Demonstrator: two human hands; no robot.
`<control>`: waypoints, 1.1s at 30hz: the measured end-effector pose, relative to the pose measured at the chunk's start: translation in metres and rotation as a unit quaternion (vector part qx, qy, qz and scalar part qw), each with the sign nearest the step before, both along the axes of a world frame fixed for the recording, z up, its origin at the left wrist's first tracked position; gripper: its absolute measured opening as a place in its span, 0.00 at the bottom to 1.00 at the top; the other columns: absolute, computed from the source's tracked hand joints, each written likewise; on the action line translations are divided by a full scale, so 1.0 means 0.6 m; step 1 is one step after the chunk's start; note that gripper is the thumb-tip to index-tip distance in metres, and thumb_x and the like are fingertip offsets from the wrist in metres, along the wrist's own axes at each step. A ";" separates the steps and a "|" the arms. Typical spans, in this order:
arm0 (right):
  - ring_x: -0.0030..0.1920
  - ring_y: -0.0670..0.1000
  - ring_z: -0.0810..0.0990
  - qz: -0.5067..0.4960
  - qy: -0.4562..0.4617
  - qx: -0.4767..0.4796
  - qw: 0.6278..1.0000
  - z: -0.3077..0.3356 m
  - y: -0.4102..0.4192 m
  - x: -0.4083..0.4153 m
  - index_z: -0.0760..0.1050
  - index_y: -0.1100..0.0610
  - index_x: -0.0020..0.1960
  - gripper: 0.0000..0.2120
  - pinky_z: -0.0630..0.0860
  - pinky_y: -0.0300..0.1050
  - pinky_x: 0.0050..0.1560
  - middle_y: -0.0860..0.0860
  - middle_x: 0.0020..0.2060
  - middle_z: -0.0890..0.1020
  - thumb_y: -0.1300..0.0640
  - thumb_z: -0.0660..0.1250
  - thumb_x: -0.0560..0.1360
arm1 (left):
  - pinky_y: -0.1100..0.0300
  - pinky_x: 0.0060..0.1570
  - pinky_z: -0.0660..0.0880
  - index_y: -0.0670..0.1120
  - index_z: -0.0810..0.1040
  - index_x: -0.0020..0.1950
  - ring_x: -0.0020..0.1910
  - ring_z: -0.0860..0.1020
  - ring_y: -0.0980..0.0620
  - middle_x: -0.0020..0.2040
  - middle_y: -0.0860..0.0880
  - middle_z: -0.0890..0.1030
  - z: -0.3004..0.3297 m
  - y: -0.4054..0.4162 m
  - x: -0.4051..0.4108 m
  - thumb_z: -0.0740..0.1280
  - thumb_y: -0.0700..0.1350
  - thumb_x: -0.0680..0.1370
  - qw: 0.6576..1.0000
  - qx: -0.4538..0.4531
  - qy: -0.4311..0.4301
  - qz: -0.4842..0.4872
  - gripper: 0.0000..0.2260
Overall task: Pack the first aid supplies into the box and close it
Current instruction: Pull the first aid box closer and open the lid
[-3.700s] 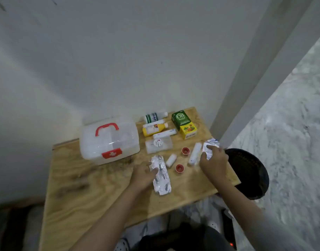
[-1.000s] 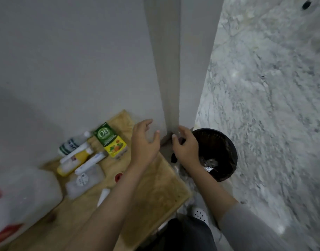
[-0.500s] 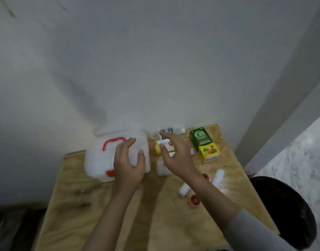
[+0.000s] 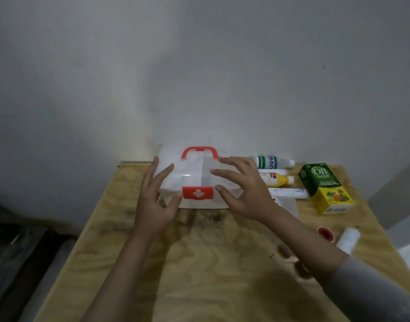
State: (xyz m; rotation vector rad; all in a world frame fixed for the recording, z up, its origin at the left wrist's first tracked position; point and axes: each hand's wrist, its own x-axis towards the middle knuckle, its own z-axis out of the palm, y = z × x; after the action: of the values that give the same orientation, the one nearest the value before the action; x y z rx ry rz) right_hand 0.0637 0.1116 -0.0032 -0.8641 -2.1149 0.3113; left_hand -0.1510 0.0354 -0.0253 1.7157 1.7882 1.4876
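The white first aid box [image 4: 194,173] stands closed at the back of the wooden table [image 4: 211,263], with a red handle [image 4: 200,151] and a red cross latch [image 4: 197,192]. My left hand [image 4: 152,205] clasps its left end, thumb beside the latch. My right hand [image 4: 243,194] lies over the right side of the lid, thumb at the latch's other edge. Right of the box lie a green-and-white bottle [image 4: 272,161], a yellow bottle [image 4: 277,178], a white tube [image 4: 288,192], a green-and-yellow carton [image 4: 324,187], a red cap [image 4: 324,232] and a white roll [image 4: 348,239].
A grey wall rises directly behind the table. A flat clear packet [image 4: 288,204] lies partly under my right wrist. The floor drops away dark on the left of the table; pale floor shows at the far right edge.
My view swung from the black bin on the right back to the table. Both hands came away from the bin and settled on the box, the right one joining the left on the lid.
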 end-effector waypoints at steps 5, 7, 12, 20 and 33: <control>0.67 0.58 0.66 0.018 -0.056 0.056 0.997 -0.013 0.002 0.004 0.75 0.49 0.62 0.22 0.62 0.48 0.66 0.55 0.65 0.74 0.47 0.70 0.69 | 0.70 0.59 0.67 0.60 0.65 0.72 0.72 0.54 0.69 0.77 0.62 0.55 -0.025 0.009 -0.019 0.74 0.46 0.71 0.999 0.022 0.035 -0.026 0.33; 0.69 0.61 0.64 0.019 -0.076 0.071 0.994 -0.018 -0.001 0.004 0.75 0.48 0.62 0.23 0.62 0.53 0.67 0.57 0.67 0.72 0.44 0.69 0.69 | 0.65 0.62 0.68 0.62 0.64 0.72 0.74 0.54 0.66 0.77 0.63 0.54 -0.028 0.012 -0.024 0.74 0.44 0.71 0.998 0.023 0.044 -0.039 0.35; 0.74 0.66 0.55 0.016 -0.083 0.083 0.993 -0.031 -0.008 -0.005 0.77 0.46 0.58 0.18 0.54 0.58 0.70 0.59 0.69 0.70 0.45 0.70 0.69 | 0.48 0.67 0.69 0.63 0.62 0.73 0.76 0.53 0.59 0.78 0.62 0.52 -0.029 0.012 -0.027 0.74 0.42 0.71 0.998 0.016 0.062 -0.030 0.37; 0.70 0.70 0.61 -0.009 -0.067 0.111 0.992 -0.043 -0.003 -0.016 0.79 0.48 0.55 0.15 0.62 0.67 0.67 0.62 0.65 0.74 0.50 0.72 0.68 | 0.43 0.65 0.72 0.65 0.61 0.71 0.77 0.56 0.51 0.78 0.60 0.53 -0.032 0.014 -0.026 0.74 0.42 0.71 0.997 0.018 0.069 -0.015 0.36; 0.66 0.58 0.70 -0.019 0.067 0.038 0.997 -0.022 -0.013 -0.020 0.82 0.54 0.51 0.15 0.65 0.48 0.65 0.55 0.58 0.80 0.47 0.71 0.69 | 0.44 0.67 0.69 0.66 0.60 0.72 0.76 0.57 0.52 0.78 0.61 0.52 -0.035 0.021 -0.032 0.75 0.42 0.70 0.996 0.017 0.088 -0.007 0.38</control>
State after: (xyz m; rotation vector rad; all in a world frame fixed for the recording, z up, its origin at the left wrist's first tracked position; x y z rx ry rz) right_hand 0.0518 0.1039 -0.0164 -0.8161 -1.9722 0.2601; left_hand -0.1699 0.0482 -0.0462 1.9250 1.8416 1.4074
